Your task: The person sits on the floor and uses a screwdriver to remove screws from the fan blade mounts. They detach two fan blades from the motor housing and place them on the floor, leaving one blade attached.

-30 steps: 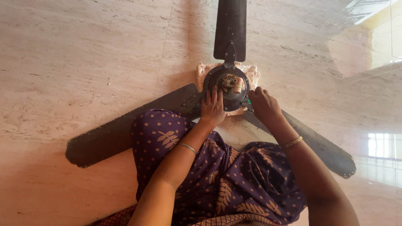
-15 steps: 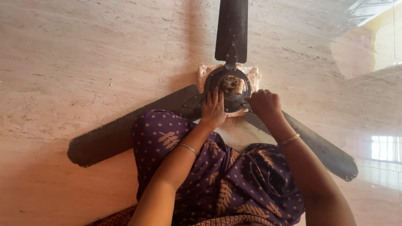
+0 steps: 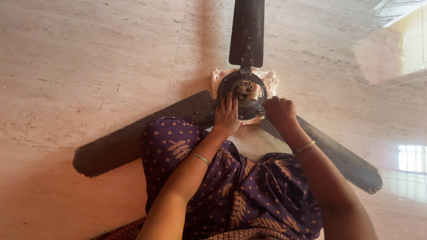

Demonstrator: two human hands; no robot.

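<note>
fan (image 3: 242, 95) mid-frame on floor (image 3: 89, 66), hub on a cloth (image 3: 270, 78) | left hand (image 3: 226, 116) spread flat on hub's lower-left edge | right hand (image 3: 279, 111) fisted at hub's right edge near lower-right blade (image 3: 338, 155); what it grips is hidden | progress: all three blades attached, hub's centre parts exposed, motor unopened

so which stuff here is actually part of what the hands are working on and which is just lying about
In use:
- left hand, flat on the fan hub
- right hand, closed at the hub's edge; what it grips is hidden
- three dark fan blades
- cloth pad under the hub

Just there:
- marble floor
- patterned purple garment over the knees
- bangles on both wrists
</note>
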